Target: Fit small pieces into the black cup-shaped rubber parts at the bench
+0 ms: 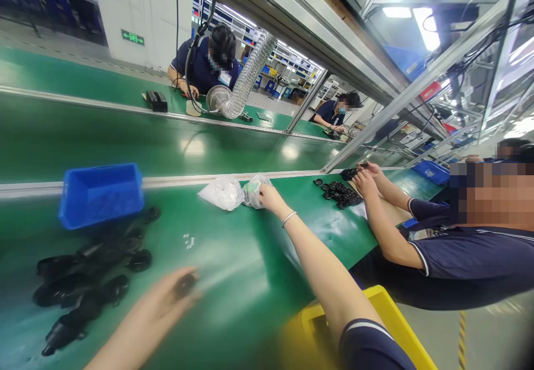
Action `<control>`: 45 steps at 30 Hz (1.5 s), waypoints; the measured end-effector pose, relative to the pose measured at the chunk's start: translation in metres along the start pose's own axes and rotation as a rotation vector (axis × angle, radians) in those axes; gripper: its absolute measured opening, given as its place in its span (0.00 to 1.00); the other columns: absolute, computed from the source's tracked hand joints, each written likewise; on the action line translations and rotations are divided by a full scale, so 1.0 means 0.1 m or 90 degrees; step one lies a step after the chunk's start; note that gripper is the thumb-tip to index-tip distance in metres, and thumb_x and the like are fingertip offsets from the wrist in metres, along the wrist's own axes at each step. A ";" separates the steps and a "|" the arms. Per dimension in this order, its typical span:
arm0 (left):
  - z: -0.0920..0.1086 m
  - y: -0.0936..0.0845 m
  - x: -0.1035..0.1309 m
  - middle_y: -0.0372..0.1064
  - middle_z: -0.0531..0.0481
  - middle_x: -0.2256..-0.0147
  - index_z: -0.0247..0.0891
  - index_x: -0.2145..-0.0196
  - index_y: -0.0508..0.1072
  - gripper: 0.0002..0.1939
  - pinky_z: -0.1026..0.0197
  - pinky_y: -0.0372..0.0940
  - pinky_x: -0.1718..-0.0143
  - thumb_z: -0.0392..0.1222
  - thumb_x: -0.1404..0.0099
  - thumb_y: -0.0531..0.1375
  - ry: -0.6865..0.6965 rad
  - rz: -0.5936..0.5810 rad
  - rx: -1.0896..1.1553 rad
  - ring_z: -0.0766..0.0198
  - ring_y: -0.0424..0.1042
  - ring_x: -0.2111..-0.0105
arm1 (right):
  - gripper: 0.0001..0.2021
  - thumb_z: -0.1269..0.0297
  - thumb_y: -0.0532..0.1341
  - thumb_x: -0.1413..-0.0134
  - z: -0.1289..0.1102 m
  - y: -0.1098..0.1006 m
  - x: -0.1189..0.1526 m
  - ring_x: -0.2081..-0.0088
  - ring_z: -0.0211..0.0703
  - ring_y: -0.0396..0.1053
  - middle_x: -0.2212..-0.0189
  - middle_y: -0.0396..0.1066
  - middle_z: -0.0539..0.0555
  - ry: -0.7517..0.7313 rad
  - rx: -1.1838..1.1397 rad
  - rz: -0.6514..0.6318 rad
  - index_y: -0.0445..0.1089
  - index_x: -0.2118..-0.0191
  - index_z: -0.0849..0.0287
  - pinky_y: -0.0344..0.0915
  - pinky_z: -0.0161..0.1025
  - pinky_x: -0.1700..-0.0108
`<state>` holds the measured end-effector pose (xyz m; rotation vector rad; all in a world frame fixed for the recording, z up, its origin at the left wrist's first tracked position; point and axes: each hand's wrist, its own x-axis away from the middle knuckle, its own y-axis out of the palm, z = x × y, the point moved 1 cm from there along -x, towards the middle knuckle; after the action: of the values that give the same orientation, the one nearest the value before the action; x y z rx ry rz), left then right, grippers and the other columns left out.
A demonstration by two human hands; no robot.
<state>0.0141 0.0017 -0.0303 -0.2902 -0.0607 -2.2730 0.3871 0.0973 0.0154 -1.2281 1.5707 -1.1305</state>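
Observation:
My left hand, smeared by motion, is curled around a small dark part above the green table. My right hand reaches to a clear plastic bag with something greenish inside; its fingers are bent together at the bag's mouth, the fingertips hidden. Against that bag lies a second clear bag filled with whitish pieces. Several tiny white pieces lie loose on the table between my hands. A spread of black round plastic parts lies left of my left hand.
A blue bin stands at the back left by a metal rail. A yellow bin is under my right forearm. At right, a co-worker's hands work above another pile of black parts. Other people sit across the line.

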 end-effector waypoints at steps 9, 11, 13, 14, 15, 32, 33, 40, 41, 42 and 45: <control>0.02 0.00 0.00 0.66 0.44 0.46 0.45 0.46 0.64 0.24 0.52 0.65 0.46 0.54 0.37 0.56 -0.006 -0.045 0.001 0.51 0.68 0.46 | 0.11 0.68 0.57 0.44 0.01 -0.25 0.07 0.74 0.38 0.67 0.80 0.69 0.50 0.046 -0.086 0.066 0.71 0.75 0.62 0.62 0.34 0.68; 0.05 0.00 0.01 0.67 0.44 0.46 0.45 0.46 0.64 0.23 0.52 0.66 0.47 0.53 0.37 0.56 -0.006 -0.047 0.018 0.52 0.69 0.48 | 0.10 0.66 0.56 0.44 -0.02 -0.32 0.15 0.75 0.40 0.67 0.81 0.69 0.51 0.060 -0.125 0.101 0.73 0.72 0.61 0.60 0.35 0.70; 0.08 0.00 0.02 0.67 0.44 0.47 0.45 0.47 0.64 0.22 0.52 0.66 0.48 0.52 0.37 0.56 -0.012 -0.048 0.032 0.52 0.71 0.50 | 0.11 0.62 0.56 0.43 -0.11 -0.34 0.28 0.76 0.41 0.66 0.80 0.69 0.51 0.063 -0.169 0.117 0.72 0.67 0.61 0.60 0.35 0.71; 0.09 0.00 0.02 0.67 0.44 0.48 0.45 0.47 0.64 0.22 0.52 0.66 0.48 0.52 0.37 0.56 -0.016 -0.050 0.038 0.53 0.72 0.51 | 0.12 0.60 0.55 0.43 -0.18 -0.32 0.37 0.77 0.40 0.66 0.80 0.68 0.50 0.058 -0.191 0.112 0.72 0.65 0.61 0.60 0.35 0.72; 0.10 0.00 0.02 0.67 0.44 0.48 0.45 0.47 0.64 0.22 0.53 0.66 0.48 0.52 0.37 0.56 -0.021 -0.050 0.042 0.53 0.72 0.51 | 0.12 0.59 0.55 0.42 -0.28 -0.27 0.47 0.78 0.40 0.66 0.81 0.68 0.50 0.050 -0.214 0.097 0.72 0.64 0.61 0.61 0.35 0.73; 0.11 -0.03 0.02 0.65 0.45 0.49 0.43 0.47 0.62 0.19 0.53 0.67 0.48 0.43 0.36 0.54 -0.020 -0.074 0.082 0.56 0.73 0.53 | 0.11 0.56 0.57 0.41 -1.16 0.51 1.19 0.77 0.36 0.62 0.76 0.65 0.49 0.008 -0.481 -0.050 0.73 0.65 0.57 0.62 0.35 0.72; 0.11 -0.03 0.02 0.65 0.45 0.48 0.43 0.47 0.62 0.19 0.53 0.68 0.49 0.43 0.36 0.54 -0.016 -0.076 0.085 0.56 0.73 0.53 | 0.12 0.55 0.58 0.42 -1.15 0.53 1.18 0.79 0.35 0.60 0.79 0.63 0.47 0.048 -0.521 -0.067 0.72 0.65 0.57 0.60 0.34 0.75; 0.13 -0.03 0.02 0.66 0.46 0.48 0.43 0.47 0.64 0.21 0.53 0.68 0.48 0.43 0.38 0.56 -0.037 -0.068 0.108 0.56 0.73 0.53 | 0.15 0.51 0.63 0.50 -1.18 0.58 1.09 0.82 0.32 0.54 0.84 0.59 0.44 0.128 -0.621 -0.125 0.71 0.65 0.59 0.50 0.30 0.81; 0.13 -0.03 0.02 0.66 0.46 0.48 0.43 0.47 0.64 0.21 0.53 0.68 0.48 0.43 0.38 0.56 -0.034 -0.065 0.110 0.56 0.74 0.53 | 0.16 0.51 0.63 0.49 -1.18 0.57 1.09 0.83 0.32 0.53 0.84 0.57 0.44 0.134 -0.647 -0.115 0.71 0.64 0.59 0.49 0.30 0.81; 0.13 -0.03 0.02 0.66 0.46 0.48 0.43 0.47 0.64 0.21 0.53 0.68 0.48 0.43 0.38 0.56 -0.031 -0.062 0.113 0.56 0.74 0.53 | 0.16 0.50 0.62 0.48 -1.19 0.55 1.09 0.83 0.32 0.52 0.84 0.56 0.43 0.140 -0.668 -0.099 0.70 0.63 0.59 0.48 0.30 0.81; 0.13 -0.03 0.03 0.66 0.46 0.47 0.43 0.47 0.65 0.20 0.52 0.68 0.49 0.43 0.38 0.56 -0.023 -0.056 0.118 0.56 0.74 0.54 | 0.15 0.50 0.58 0.43 -1.20 0.47 1.20 0.80 0.34 0.55 0.80 0.58 0.46 0.109 -0.615 -0.029 0.69 0.60 0.58 0.55 0.32 0.79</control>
<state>0.0127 0.0032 -0.0168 -0.2349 -0.3074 -2.3288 0.2397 0.0044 -0.0078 -1.7938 2.3452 -0.4664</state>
